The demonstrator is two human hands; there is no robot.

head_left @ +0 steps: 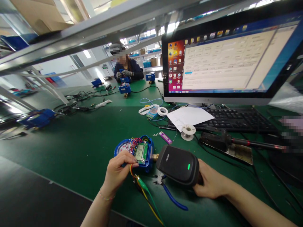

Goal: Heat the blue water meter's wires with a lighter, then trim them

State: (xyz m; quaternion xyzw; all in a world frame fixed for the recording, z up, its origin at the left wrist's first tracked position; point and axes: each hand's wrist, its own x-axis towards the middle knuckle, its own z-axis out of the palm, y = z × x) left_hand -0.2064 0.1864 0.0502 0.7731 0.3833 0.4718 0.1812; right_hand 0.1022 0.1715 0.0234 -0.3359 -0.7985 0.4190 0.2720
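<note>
My left hand is closed in a pinch on a small bundle of red and yellow wires, at the near edge of an opened blue meter. Inside the meter a circuit board carries a small display that reads "good", with thin coloured wires beside it. A green alligator clip hangs just below my left fingers. My right hand grips a black barcode scanner with a lit green light; its head is over the meter's brass fitting. Blue-handled cutters lie under the scanner.
A monitor and keyboard stand at the back right. Nearby are paper, a wire spool, a purple strip and a soldering iron. Across the table, a gloved co-worker handles a blue unit.
</note>
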